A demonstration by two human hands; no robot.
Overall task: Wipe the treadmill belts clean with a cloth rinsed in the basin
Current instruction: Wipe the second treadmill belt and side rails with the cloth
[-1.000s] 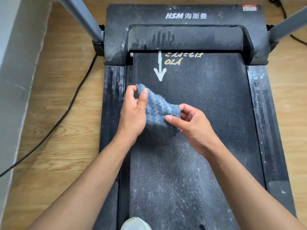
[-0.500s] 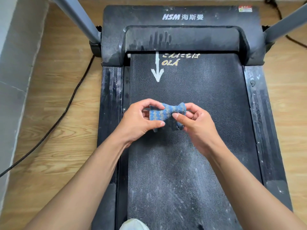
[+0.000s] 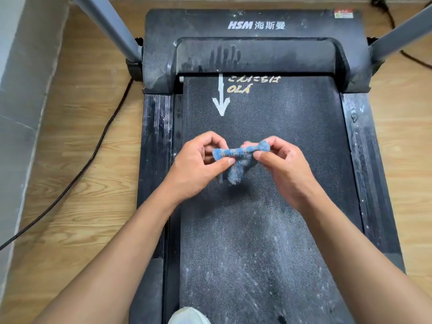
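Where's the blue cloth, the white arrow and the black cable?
blue cloth (image 3: 239,152): head view, on its twisted middle stretch.
white arrow (image 3: 221,105): head view, on its arrowhead.
black cable (image 3: 92,158): head view, on the middle of its long curved run.

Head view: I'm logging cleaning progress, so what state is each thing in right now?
treadmill belt, dusty near the person, darker farther up.
cloth, bunched into a strip, held above the belt.
left hand, pinches one cloth end.
right hand, pinches the other end.
motor cover, dusty with finger streaks.
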